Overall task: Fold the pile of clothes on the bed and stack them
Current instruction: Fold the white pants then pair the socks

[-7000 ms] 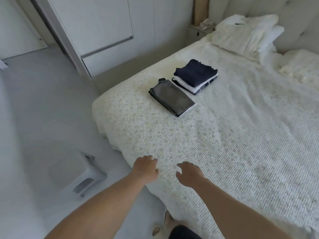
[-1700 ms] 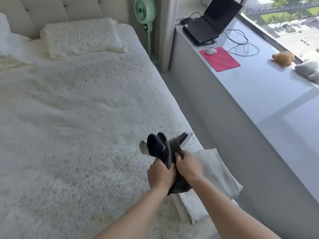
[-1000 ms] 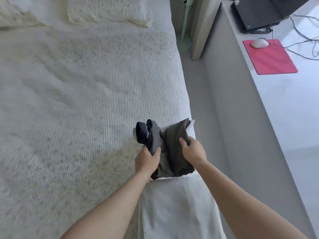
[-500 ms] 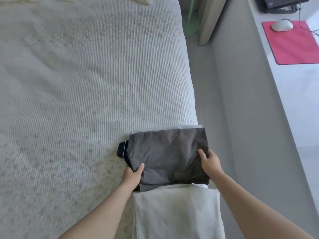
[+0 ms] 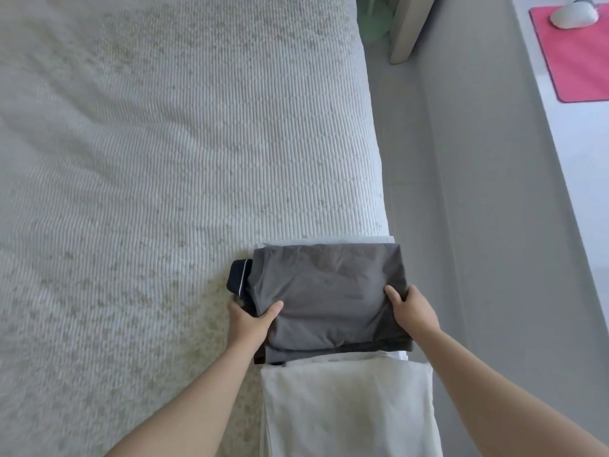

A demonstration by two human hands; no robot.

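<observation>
Our left hand (image 5: 247, 319) and right hand (image 5: 412, 311) each grip a side of the folded grey garment (image 5: 326, 293), thumbs on top. It sits on white folded cloth (image 5: 349, 404) at the ribbed bed (image 5: 164, 159) edge; pink mousepad (image 5: 580, 51) and mouse (image 5: 572, 15) on the ledge.

Both bare forearms reach forward from the lower edge, roughly parallel. The left hand (image 5: 247, 319) curls at the left side of what it grips, thumb on top. The right hand (image 5: 413, 310) grips the right side, thumb likewise on top, fingers tucked underneath.
</observation>
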